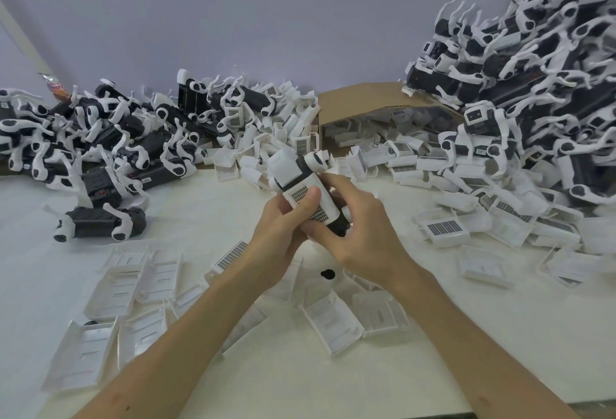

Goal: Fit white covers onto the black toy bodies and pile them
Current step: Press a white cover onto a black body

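A white cover (pixel 328 202) is being pressed down by the thumb of the left hand (pixel 281 230). The thumb is lying flat across the cover's gridded sticker, and the other fingers are mostly hidden under the toy. The black toy body (pixel 337 228) is being gripped from the other side by the right hand (pixel 363 235), fingers curled and close together. The toy is being held above the middle of the table (pixel 300 378). For a sound fit, pressure should probably be spread evenly along both long edges until the cover is seated flush. Loose covers (pixel 113 288) are lying nearer, bare bodies (pixel 100 138) are heaped at the left, and the finished pile (pixel 533 92) is standing at the right.
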`<move>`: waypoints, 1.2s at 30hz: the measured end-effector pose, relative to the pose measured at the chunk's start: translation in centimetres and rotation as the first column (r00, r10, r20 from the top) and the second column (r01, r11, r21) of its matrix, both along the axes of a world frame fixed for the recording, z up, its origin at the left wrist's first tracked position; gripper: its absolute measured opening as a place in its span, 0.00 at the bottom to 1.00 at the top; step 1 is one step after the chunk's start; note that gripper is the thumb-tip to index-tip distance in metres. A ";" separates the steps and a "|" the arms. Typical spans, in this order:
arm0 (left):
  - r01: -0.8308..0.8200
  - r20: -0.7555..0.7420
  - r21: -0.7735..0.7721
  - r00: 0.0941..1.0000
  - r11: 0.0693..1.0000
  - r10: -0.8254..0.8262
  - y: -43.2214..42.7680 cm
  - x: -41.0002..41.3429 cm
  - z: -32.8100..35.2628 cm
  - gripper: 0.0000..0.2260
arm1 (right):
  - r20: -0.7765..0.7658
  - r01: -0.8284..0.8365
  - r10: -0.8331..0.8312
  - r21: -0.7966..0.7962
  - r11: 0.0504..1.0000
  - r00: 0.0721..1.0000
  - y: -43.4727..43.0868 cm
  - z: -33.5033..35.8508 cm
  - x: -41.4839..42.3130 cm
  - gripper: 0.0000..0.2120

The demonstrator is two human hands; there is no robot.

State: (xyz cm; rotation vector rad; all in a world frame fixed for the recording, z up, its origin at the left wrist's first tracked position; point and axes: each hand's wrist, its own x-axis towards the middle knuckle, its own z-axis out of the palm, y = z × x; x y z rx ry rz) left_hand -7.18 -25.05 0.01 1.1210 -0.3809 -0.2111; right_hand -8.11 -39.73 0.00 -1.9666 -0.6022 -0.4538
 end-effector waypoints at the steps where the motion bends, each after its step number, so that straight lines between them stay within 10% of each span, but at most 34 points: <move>1: -0.002 0.009 -0.004 1.000 1.000 0.002 0.0 0.0 0.0 0.16 | 0.015 -0.007 0.007 0.009 1.000 1.000 0.0 0.0 -0.1 0.25; 10: -0.028 0.056 0.026 0.998 0.999 0.027 0.1 -0.1 0.0 0.14 | 0.067 -0.007 0.006 0.015 1.000 0.998 0.3 -0.2 -0.1 0.25; 16: 0.055 -0.114 0.123 0.993 0.991 -0.041 0.5 0.5 0.5 0.27 | -0.344 -0.011 0.165 0.407 0.913 0.924 -0.6 0.2 0.8 0.15; 20: 0.012 -0.006 0.235 1.000 0.972 -0.011 0.7 0.9 -0.1 0.17 | -0.507 0.057 0.292 0.566 0.823 0.811 -1.3 0.6 1.2 0.19; 30: -0.210 0.058 0.210 0.978 0.955 0.202 0.6 0.8 0.1 0.18 | -0.548 0.053 0.504 0.710 0.702 0.668 -0.9 0.3 1.3 0.23; 36: -0.185 0.083 0.277 0.982 0.943 0.168 0.9 0.9 0.2 0.17 | -0.466 0.007 0.437 0.690 0.724 0.770 -0.7 0.3 1.5 0.22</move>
